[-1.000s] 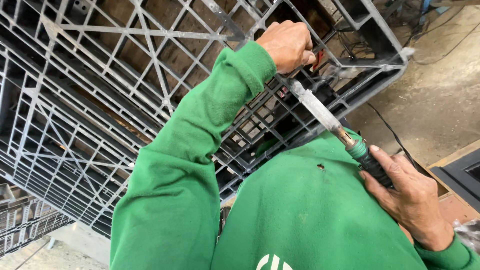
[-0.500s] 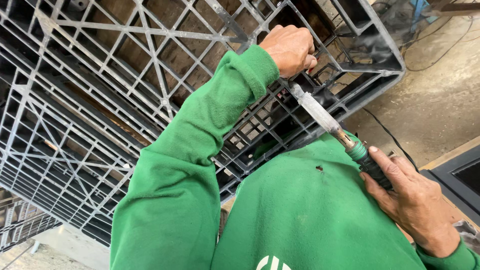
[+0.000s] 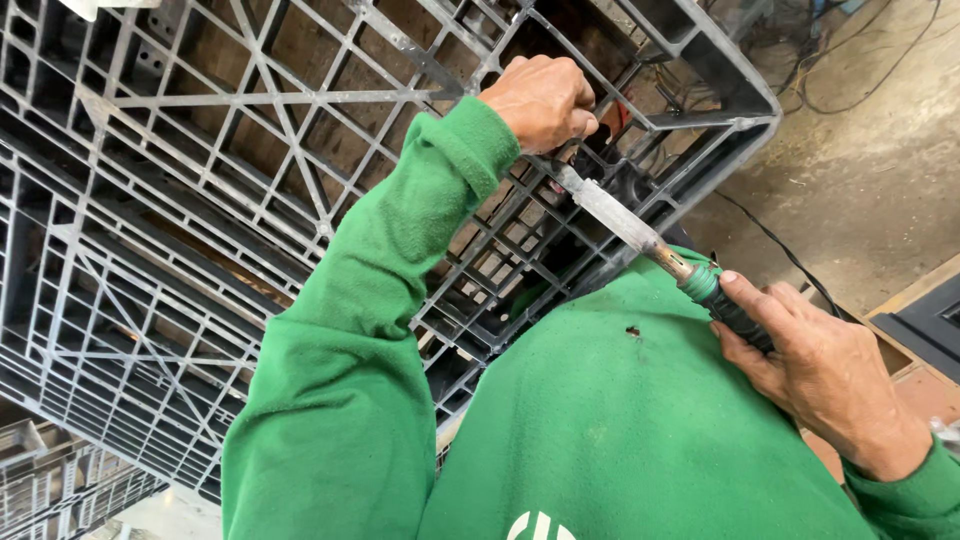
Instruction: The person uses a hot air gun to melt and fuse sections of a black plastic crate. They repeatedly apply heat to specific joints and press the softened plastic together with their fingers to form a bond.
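The right hand is closed around the handle of a flat-bladed tool. The left hand, closed in a fist, holds its tip against the grey plastic pallet; the work seems underway, with no finished result visible.

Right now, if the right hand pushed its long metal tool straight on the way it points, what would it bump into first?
Probably the left hand, closed at the tip of the long grey metal tool that the right hand holds by its green handle. Just behind is the dark grey plastic lattice pallet; depth is hard to judge.
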